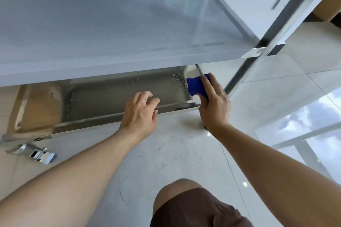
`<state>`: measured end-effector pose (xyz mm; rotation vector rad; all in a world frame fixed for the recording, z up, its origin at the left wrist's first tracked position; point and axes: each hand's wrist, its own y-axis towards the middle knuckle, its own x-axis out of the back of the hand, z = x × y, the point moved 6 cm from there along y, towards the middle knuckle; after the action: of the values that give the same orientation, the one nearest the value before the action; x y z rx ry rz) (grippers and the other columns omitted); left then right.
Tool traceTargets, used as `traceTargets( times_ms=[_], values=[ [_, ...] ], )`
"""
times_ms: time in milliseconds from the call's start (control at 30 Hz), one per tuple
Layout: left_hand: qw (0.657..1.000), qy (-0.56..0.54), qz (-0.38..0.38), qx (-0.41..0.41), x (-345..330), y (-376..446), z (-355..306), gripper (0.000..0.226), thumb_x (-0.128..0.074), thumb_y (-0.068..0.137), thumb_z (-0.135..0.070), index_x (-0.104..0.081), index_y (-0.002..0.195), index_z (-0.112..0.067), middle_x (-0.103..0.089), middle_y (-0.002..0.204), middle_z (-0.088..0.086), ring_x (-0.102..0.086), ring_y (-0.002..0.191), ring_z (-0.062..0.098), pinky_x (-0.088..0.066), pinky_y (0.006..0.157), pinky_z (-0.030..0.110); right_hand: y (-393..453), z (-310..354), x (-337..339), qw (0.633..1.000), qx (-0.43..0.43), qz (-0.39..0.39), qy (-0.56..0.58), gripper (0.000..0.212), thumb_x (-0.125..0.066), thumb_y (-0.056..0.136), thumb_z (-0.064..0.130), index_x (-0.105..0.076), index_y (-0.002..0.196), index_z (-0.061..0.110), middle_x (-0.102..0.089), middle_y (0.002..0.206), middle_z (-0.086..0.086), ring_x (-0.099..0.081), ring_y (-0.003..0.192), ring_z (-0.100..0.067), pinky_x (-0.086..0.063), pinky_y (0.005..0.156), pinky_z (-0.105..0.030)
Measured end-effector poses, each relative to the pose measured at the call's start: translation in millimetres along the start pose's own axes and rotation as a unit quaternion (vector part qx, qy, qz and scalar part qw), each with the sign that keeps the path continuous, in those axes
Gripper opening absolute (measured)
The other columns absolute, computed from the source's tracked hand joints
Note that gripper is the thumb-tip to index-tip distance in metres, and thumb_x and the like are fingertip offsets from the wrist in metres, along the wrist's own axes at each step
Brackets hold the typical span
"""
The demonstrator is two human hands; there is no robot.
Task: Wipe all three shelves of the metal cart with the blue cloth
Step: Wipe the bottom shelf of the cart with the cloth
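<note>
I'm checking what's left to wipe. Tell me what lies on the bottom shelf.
Water droplets dot the bottom shelf; the blue cloth in the right hand presses its right end. The middle shelf hides the rear part.

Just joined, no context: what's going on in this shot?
A person is crouched by a metal cart, wiping its bottom shelf. The right hand presses a bunched blue cloth into the shelf's right end, beside the cart leg. The left hand is open, its fingers resting over the shelf's front rim. Water droplets show on the shelf left of the cloth, so that part looks unwiped. The shelf above looks dry and smooth.
</note>
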<state>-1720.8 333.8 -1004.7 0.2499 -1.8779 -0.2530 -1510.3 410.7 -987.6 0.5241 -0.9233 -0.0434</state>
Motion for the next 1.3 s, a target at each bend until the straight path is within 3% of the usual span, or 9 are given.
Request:
traceTargets(
  times_ms=[33,100,167,200,433,567,700,1033,1300],
  values=[
    [1.000,0.000,-0.004,0.002,-5.2,2.0,4.1,0.026,-0.066,0.082,-0.015,-0.068,0.108,-0.010,-0.058,0.116,0.013,-0.053,0.105,0.033,-0.047,0.088,0.048,5.3,-1.0,-9.0,0.999,0.020,0.021,-0.028,0.048,-0.058,0.100,0.032,-0.051,0.146,0.022,-0.047,0.153,-0.005,-0.045,0.138,-0.035,-0.042,0.106,-0.050],
    [1.000,0.005,-0.004,0.004,-18.8,6.4,11.7,0.026,-0.065,0.085,-0.021,-0.067,0.108,-0.010,-0.058,0.117,0.013,-0.052,0.108,0.033,-0.046,0.090,0.048,8.6,-8.2,-42.0,0.981,0.023,0.153,-0.117,0.061,-0.035,0.096,0.065,-0.047,0.147,0.033,-0.042,0.157,-0.002,-0.034,0.143,-0.034,-0.026,0.115,-0.056],
    [1.000,0.011,0.000,0.006,-33.0,9.8,19.3,0.027,-0.063,0.087,-0.026,-0.067,0.109,-0.011,-0.059,0.120,0.013,-0.052,0.112,0.033,-0.044,0.093,0.048,-0.9,-20.6,-76.9,0.949,0.011,0.270,-0.162,0.077,-0.011,0.087,0.077,-0.043,0.147,0.042,-0.035,0.161,-0.001,-0.026,0.145,-0.030,-0.015,0.117,-0.059],
    [1.000,0.009,-0.001,0.005,-39.2,11.7,22.5,0.028,-0.063,0.087,-0.027,-0.067,0.110,-0.011,-0.060,0.121,0.013,-0.051,0.114,0.033,-0.044,0.093,0.048,-4.7,-25.7,-88.5,0.944,0.005,0.284,-0.167,0.079,-0.007,0.085,0.077,-0.041,0.147,0.044,-0.031,0.162,-0.001,-0.023,0.146,-0.030,-0.011,0.118,-0.060],
    [0.998,-0.051,-0.004,-0.024,-65.9,23.4,23.5,0.029,-0.055,0.089,-0.029,-0.064,0.109,-0.010,-0.064,0.117,0.008,-0.053,0.112,0.029,-0.046,0.090,0.047,-10.2,-38.4,-114.4,0.935,-0.053,0.277,-0.213,0.066,-0.002,0.089,0.073,-0.005,0.152,0.055,-0.006,0.168,0.010,0.002,0.153,-0.023,0.010,0.119,-0.058],
    [0.999,-0.026,0.020,0.026,-74.3,24.8,18.6,0.026,-0.043,0.092,-0.033,-0.062,0.098,-0.017,-0.061,0.107,0.002,-0.052,0.102,0.025,-0.039,0.091,0.043,-6.8,-35.6,-115.1,0.921,-0.101,0.300,-0.226,0.064,-0.010,0.089,0.075,-0.004,0.151,0.059,-0.002,0.168,0.014,0.006,0.154,-0.022,0.013,0.119,-0.057],
    [0.999,0.027,0.021,0.036,-72.8,41.5,10.3,0.020,-0.044,0.088,-0.030,-0.060,0.093,-0.018,-0.057,0.101,0.003,-0.049,0.096,0.027,-0.037,0.081,0.043,5.9,-35.5,-123.4,0.923,-0.135,0.280,-0.227,0.074,-0.006,0.080,0.083,-0.007,0.151,0.060,-0.002,0.168,0.015,0.008,0.154,-0.021,0.014,0.119,-0.057],
    [0.998,0.036,-0.038,0.047,-91.7,73.0,25.5,0.022,-0.048,0.085,-0.034,-0.058,0.096,-0.017,-0.059,0.103,0.007,-0.051,0.100,0.031,-0.038,0.083,0.045,75.4,-53.2,-161.9,0.925,-0.049,0.280,-0.251,0.075,-0.007,0.079,0.085,-0.005,0.150,0.061,-0.001,0.168,0.013,0.005,0.154,-0.025,0.005,0.120,-0.060],
    [0.997,0.049,-0.051,0.041,-96.1,71.5,25.0,0.025,-0.042,0.088,-0.035,-0.054,0.100,-0.017,-0.057,0.106,0.008,-0.051,0.101,0.031,-0.038,0.087,0.045,133.2,-53.6,-194.4,0.937,-0.015,0.251,-0.243,0.074,-0.012,0.081,0.081,-0.013,0.151,0.057,-0.013,0.166,0.012,-0.005,0.152,-0.026,0.001,0.118,-0.063]
  ],
)
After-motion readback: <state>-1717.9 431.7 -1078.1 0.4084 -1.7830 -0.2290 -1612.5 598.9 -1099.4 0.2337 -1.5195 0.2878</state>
